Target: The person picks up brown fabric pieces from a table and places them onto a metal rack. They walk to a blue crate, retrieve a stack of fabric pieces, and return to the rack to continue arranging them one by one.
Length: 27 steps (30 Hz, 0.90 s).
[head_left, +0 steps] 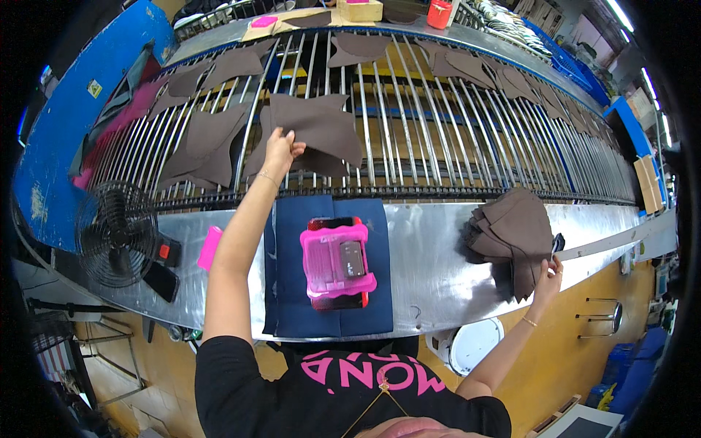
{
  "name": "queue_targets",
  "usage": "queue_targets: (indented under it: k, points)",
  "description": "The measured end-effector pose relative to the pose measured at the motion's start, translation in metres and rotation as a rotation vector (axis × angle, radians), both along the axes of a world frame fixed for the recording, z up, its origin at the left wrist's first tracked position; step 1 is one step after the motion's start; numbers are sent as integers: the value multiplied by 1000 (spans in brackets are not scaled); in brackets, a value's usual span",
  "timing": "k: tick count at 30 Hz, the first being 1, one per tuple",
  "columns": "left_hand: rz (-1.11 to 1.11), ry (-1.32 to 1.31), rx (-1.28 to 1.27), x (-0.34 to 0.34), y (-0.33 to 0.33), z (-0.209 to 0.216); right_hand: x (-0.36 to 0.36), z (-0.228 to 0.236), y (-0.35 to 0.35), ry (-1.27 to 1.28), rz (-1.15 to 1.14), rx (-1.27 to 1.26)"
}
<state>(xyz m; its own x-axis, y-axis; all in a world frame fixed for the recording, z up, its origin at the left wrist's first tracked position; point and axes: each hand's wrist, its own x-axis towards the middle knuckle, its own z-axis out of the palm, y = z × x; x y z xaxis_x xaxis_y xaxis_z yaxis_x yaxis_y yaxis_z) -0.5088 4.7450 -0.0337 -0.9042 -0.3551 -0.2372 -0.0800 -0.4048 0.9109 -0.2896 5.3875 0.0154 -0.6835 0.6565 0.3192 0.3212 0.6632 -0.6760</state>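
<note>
My left hand (283, 151) reaches over a dark brown cut piece (314, 124) that lies on the rack of metal rods. Its fingers are loosely bent and a little apart, with nothing visible between them. Further right, my right hand (548, 279) has its fingers closed on the lower right edge of a fanned stack of brown cut pieces (511, 226) on the metal table. How many pieces it grips is hidden. Between my arms, a pink plastic holder with a red and black base (336, 263) stands on a dark blue sheet (292, 292).
Several more brown pieces (212, 142) are spread over the rod conveyor (409, 117). A black fan (117, 233) stands at the table's left end, near a pink block (209, 248). A blue machine housing (55, 139) rises at far left. A white bucket (475, 347) is below the table (431, 277).
</note>
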Motion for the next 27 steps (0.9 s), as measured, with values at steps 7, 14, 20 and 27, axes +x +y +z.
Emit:
queue_targets:
  k: [7, 14, 20, 27]
  points:
    - [48, -182, -95, 8, -6, -19, 10, -6, 13, -215, 13, 153]
    - [-53, -170, -401, 50, -21, 23, -23, -32, 30, -504, -165, 330]
    - [-131, -50, -347, 118, -20, 60, -29, -29, 53, -504, -144, 221]
    - [-75, -16, -345, 174, -25, 77, -28, -5, 24, -480, -187, 216]
